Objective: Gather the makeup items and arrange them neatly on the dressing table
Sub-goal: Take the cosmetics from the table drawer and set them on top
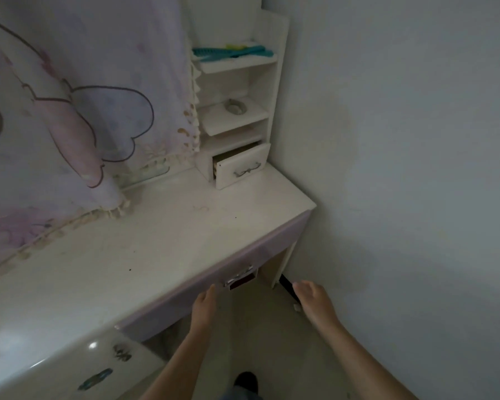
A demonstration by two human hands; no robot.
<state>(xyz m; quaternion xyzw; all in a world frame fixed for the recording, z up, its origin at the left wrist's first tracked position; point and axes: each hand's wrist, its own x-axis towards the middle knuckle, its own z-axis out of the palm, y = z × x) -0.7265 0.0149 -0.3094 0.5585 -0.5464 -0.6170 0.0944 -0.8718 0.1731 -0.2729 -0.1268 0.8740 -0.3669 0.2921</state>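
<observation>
Nearest me, my left hand (204, 306) reaches toward the counter's (145, 255) front edge. Its fingers (211, 290) are straight and pressed together, with the tips at the lilac drawer front (272, 246), just beside its metal handle (239, 277). I cannot tell whether they touch it. My right hand (312, 298) hangs below the counter's right corner, loosely curled and holding nothing. The counter is the dressing table's white top. At its far right corner stands a white shelf unit (274, 82). Its small drawer (240, 168) is ajar at the bottom, a greyish ring-shaped thing (236, 106) lies on the middle shelf, and teal combs (231, 51) lie on the top one. A printed fringed cloth (70, 111) hangs over the counter's far left.
</observation>
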